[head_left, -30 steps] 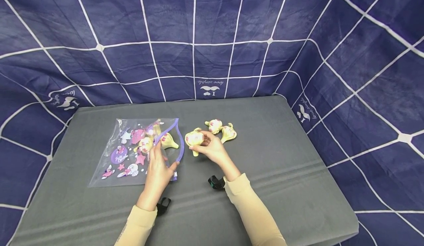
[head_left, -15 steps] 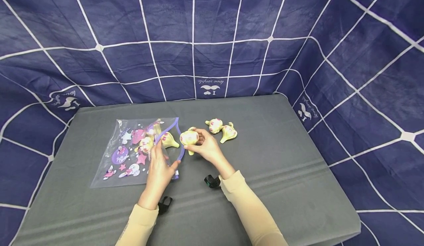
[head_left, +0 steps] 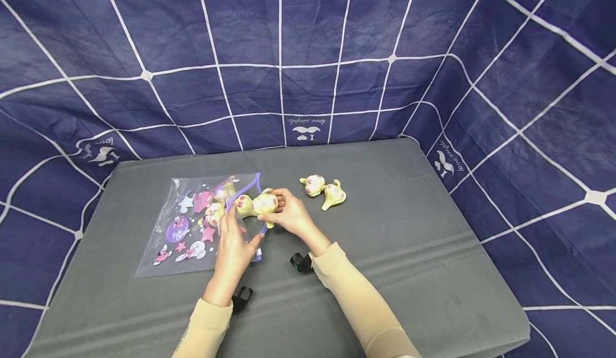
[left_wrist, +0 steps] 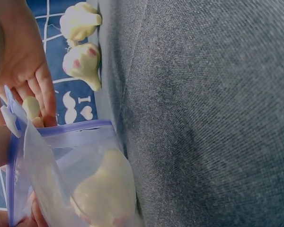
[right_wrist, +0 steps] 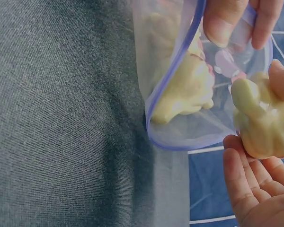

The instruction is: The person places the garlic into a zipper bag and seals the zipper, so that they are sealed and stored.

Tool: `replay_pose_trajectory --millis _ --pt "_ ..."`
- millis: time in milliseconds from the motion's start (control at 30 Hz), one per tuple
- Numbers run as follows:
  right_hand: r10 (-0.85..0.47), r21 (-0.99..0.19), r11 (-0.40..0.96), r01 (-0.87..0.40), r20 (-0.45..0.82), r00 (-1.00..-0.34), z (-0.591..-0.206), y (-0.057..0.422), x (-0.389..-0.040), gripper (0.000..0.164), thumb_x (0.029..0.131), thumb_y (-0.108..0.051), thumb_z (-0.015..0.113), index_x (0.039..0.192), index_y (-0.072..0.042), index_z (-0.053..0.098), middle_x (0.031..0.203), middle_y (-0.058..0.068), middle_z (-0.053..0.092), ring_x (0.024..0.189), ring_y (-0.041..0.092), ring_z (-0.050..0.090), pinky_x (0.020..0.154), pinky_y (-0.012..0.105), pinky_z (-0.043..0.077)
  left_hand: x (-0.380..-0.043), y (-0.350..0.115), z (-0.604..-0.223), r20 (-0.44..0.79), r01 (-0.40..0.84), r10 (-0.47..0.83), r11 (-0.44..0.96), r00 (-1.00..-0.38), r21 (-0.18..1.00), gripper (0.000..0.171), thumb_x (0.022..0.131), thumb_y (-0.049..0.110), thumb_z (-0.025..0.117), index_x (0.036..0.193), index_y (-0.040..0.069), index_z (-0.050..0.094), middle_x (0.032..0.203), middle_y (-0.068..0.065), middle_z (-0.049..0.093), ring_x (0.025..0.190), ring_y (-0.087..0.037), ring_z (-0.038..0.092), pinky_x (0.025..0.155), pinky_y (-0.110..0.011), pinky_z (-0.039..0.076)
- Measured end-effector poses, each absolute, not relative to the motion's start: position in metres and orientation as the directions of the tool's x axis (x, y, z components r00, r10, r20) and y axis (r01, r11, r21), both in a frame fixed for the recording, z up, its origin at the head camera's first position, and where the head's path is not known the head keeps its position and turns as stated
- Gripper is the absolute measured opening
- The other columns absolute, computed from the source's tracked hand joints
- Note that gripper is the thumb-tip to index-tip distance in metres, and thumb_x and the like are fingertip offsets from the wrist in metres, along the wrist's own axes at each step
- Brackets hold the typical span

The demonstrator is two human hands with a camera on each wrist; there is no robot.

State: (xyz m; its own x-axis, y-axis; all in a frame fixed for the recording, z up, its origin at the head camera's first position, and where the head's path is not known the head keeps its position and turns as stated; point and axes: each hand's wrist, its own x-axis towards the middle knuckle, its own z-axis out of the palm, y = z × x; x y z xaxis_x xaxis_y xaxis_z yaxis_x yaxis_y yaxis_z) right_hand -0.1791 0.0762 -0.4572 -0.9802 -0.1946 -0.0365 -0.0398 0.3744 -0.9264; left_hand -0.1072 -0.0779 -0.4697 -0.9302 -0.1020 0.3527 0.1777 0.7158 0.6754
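A clear zip bag (head_left: 159,251) with a purple seal and pink cartoon prints lies on the left of the table, its mouth spread toward the right. My left hand (head_left: 232,245) holds the bag at its mouth, fingers on the upper layer and thumb by the seal. Several yellowish garlic bulbs are inside, one bulb (right_wrist: 184,90) just within the opening. My right hand (head_left: 290,214) grips another garlic bulb (head_left: 265,204) between thumb and fingers, right at the mouth; this bulb (right_wrist: 265,118) shows its stem toward the bag in the right wrist view.
Two more garlic bulbs, one garlic bulb (head_left: 315,184) and a second garlic bulb (head_left: 333,195), lie close together right of my hands. The grey cloth-covered table (head_left: 409,240) meets a blue curtain (head_left: 317,37) with white lines at the back and sides.
My right hand has moved left with the garlic bulb, from right of the bag up to its mouth. My left hand stays at the bag's opening.
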Motion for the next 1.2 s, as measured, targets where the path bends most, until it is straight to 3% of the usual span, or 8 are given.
replay_pose_trajectory --millis 667,967,1200 --pt "-0.295 -0.825 0.547 -0.141 -0.032 -0.955 -0.455 0.062 -0.185 0.062 0.070 -0.032 0.089 0.119 -0.008 0.060 0.102 0.006 0.072 0.084 0.008 0.065 0.073 0.018 0.050 -0.108 -0.079 -0.470 0.368 0.187 -0.101 0.720 -0.924 0.668 0.097 0.070 0.003 0.086 0.146 -0.008 0.027 0.127 -0.029 0.043 0.081 -0.026 0.056 0.069 -0.045 0.048" --pt "-0.325 -0.778 0.613 -0.140 -0.087 -0.942 -0.457 0.061 -0.186 0.066 0.071 -0.037 0.088 0.123 -0.007 0.061 0.110 0.008 0.073 0.096 0.015 0.068 0.080 0.022 0.052 -0.108 -0.078 -0.471 0.386 0.198 -0.101 0.724 -0.917 0.660 0.098 0.068 0.001 0.086 0.146 -0.008 0.027 0.126 -0.028 0.044 0.081 -0.025 0.054 0.072 -0.046 0.047" --pt "-0.358 -0.727 0.665 -0.168 -0.113 -0.927 -0.460 0.052 -0.191 0.066 0.071 -0.039 0.087 0.124 -0.007 0.061 0.111 0.005 0.072 0.097 0.012 0.066 0.083 0.021 0.051 -0.107 -0.078 -0.470 0.374 0.187 -0.101 0.729 -0.922 0.659 0.098 0.068 0.004 0.087 0.146 -0.007 0.028 0.131 -0.029 0.043 0.084 -0.029 0.054 0.076 -0.049 0.047"
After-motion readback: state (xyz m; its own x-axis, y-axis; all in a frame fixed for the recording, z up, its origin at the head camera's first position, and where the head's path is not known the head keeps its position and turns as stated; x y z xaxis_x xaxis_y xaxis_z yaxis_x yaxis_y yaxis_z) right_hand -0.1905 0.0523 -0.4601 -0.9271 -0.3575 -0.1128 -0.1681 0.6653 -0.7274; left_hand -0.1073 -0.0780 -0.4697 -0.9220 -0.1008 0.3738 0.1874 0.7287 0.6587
